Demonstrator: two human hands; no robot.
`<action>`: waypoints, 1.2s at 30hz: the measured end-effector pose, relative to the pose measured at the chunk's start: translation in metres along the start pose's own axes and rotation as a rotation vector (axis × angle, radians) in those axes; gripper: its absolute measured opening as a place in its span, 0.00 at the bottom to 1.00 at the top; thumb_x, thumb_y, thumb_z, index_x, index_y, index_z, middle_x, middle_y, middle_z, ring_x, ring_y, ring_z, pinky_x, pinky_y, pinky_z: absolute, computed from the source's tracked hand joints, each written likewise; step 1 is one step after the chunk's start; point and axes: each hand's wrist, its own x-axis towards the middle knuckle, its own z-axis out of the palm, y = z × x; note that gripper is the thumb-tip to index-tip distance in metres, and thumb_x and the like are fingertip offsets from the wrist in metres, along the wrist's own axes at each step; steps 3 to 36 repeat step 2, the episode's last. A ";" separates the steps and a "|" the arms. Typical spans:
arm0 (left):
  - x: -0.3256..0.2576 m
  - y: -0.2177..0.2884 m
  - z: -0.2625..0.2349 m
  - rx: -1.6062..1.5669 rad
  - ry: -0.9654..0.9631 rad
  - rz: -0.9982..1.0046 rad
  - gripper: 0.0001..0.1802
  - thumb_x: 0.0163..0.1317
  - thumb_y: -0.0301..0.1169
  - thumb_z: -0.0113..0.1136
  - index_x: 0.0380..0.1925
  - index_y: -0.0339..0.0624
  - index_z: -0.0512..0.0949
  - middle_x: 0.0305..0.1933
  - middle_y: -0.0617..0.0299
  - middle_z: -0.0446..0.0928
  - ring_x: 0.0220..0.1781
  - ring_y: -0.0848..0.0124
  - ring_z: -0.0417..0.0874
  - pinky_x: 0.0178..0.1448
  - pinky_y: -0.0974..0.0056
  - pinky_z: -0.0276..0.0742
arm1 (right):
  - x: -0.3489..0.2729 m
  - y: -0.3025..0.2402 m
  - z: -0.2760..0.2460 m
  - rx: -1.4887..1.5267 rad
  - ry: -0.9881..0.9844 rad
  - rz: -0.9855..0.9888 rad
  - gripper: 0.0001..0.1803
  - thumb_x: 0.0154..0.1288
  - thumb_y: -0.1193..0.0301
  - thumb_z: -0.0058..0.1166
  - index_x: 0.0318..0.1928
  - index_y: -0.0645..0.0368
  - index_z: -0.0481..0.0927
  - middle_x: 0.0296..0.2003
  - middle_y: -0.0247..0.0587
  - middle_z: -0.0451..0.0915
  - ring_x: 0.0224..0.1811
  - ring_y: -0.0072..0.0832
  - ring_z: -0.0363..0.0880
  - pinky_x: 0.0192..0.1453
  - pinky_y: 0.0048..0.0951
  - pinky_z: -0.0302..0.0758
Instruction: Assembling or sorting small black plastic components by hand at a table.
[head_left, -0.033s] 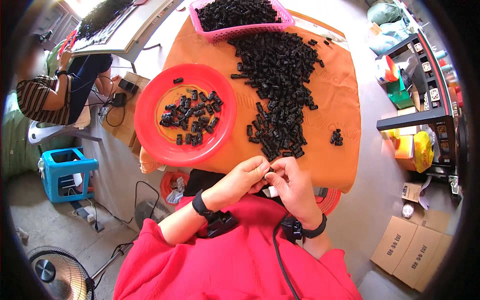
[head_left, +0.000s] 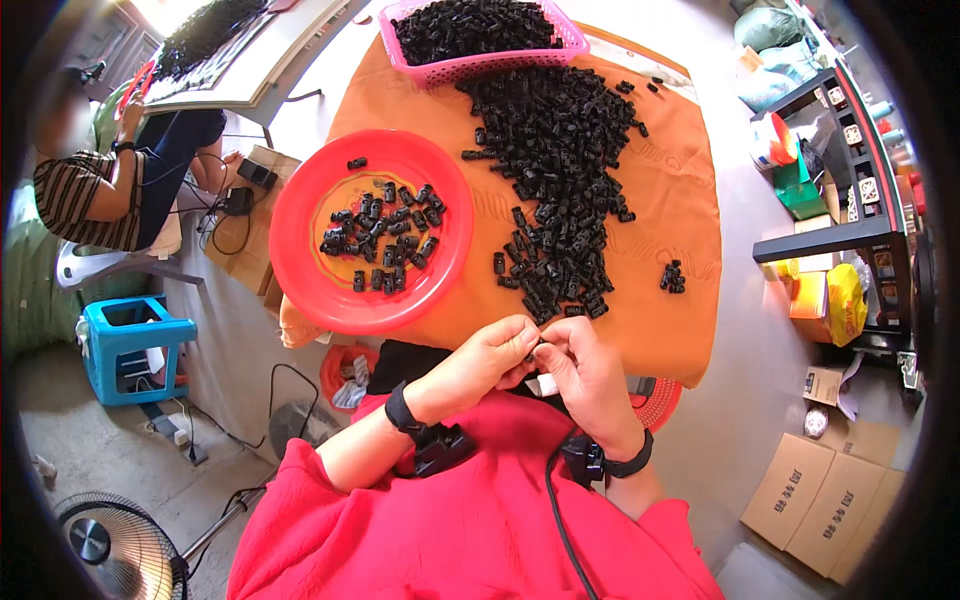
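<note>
My left hand and my right hand meet at the near edge of the orange-covered table. Thumbs and fingers of both pinch a small black plastic piece, mostly hidden by the fingertips; it resembles a cord lock. Below the fingers a white object shows in part. Just beyond my hands begins a long heap of black cord-lock-like pieces. To the left, a red round tray holds several more such pieces.
A pink basket full of black pieces stands at the table's far edge. A small cluster lies at right. A seated person works at far left, near a blue stool. A fan, shelf and cartons surround the table.
My fingertips have shifted very slightly around the small black piece. Everything else looks the same.
</note>
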 end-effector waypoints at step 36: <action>-0.001 0.000 0.001 -0.050 -0.026 -0.034 0.13 0.78 0.43 0.47 0.41 0.47 0.73 0.31 0.72 0.70 0.26 0.83 0.63 0.28 0.77 0.59 | 0.001 0.003 -0.001 0.009 0.001 -0.022 0.05 0.74 0.71 0.54 0.45 0.59 0.75 0.27 0.43 0.82 0.27 0.29 0.83 0.31 0.30 0.77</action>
